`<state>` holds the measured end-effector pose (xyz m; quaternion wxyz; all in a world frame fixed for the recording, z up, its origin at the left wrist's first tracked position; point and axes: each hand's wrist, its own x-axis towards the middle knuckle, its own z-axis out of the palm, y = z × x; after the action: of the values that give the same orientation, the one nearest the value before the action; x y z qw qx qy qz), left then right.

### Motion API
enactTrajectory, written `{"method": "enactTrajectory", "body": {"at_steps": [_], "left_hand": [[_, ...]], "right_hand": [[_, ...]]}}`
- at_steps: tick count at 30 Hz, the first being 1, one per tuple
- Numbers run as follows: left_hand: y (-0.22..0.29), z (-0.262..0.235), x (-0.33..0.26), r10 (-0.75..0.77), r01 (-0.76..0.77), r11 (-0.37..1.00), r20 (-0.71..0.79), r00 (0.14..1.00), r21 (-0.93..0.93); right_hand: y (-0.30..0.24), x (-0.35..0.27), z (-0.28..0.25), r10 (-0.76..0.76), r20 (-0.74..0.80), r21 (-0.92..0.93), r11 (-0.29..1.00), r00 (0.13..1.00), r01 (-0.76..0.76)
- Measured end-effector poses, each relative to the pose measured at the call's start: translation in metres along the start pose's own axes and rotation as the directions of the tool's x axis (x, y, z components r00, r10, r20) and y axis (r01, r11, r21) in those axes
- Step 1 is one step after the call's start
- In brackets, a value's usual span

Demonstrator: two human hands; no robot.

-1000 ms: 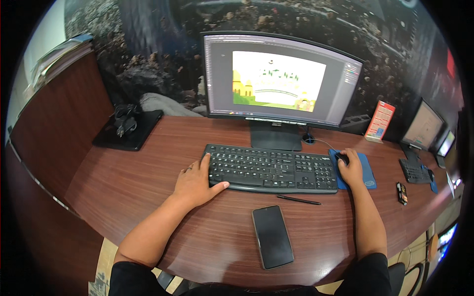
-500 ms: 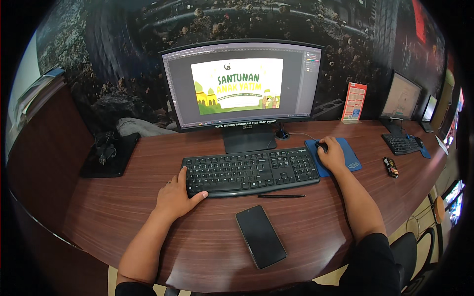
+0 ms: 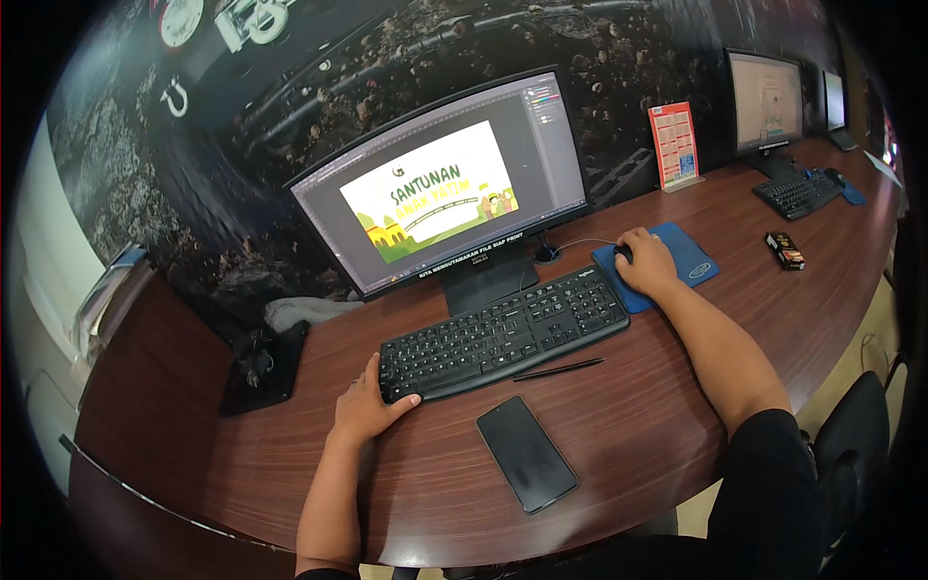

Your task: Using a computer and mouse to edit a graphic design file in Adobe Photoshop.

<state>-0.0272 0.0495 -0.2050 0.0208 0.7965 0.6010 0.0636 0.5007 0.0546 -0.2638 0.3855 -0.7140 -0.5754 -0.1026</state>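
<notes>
My right hand [image 3: 647,262] is wrapped over a dark computer mouse [image 3: 624,251], which shows only in part, on a blue mouse pad [image 3: 688,259]. At the left end of the black keyboard [image 3: 503,333], my left hand [image 3: 368,404] rests with thumb and fingers spread, the thumb along the front edge and the fingertips by the left side. Behind the keyboard stands a monitor [image 3: 551,145] showing a green and yellow banner design in an editing window. A thin black pen [image 3: 559,369] lies just in front of the keyboard, and a dark-screened phone [image 3: 527,454] lies nearer to me.
On the wooden desk [image 3: 435,512], a black flat device [image 3: 280,377] with coiled cables sits left. Rightward are a red desk calendar [image 3: 674,147], a small dark box [image 3: 784,250], a second monitor [image 3: 767,101] and a second keyboard [image 3: 797,193]. Papers [image 3: 108,290] top the left partition.
The whole view has tilted and shifted, so the desk now slants up to the right. Both hands keep their places at the keyboard and mouse.
</notes>
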Motion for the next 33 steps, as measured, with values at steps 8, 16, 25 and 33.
{"method": "enactTrajectory", "body": {"at_steps": [8,16,25,33], "left_hand": [[-0.003,0.009,-0.006,-0.018,0.018,0.999,-0.007,1.0,0.037],[-0.013,0.026,-0.006,0.024,-0.027,0.999,-0.08,0.997,-0.042],[-0.007,0.03,-0.002,-0.025,-0.003,0.977,-0.129,0.991,-0.212],[-0.012,0.029,-0.002,0.041,-0.063,0.983,-0.126,0.991,-0.173]], "right_hand": [[-0.001,-0.001,0.003,-0.009,0.004,0.027,1.0,1.0,0.009],[0.0,-0.001,0.004,-0.029,0.014,0.059,0.998,0.999,0.028],[-0.001,0.003,0.003,-0.02,0.02,0.067,0.998,1.0,0.018],[0.003,0.002,0.007,-0.038,0.047,0.004,0.999,0.998,0.038]]}}
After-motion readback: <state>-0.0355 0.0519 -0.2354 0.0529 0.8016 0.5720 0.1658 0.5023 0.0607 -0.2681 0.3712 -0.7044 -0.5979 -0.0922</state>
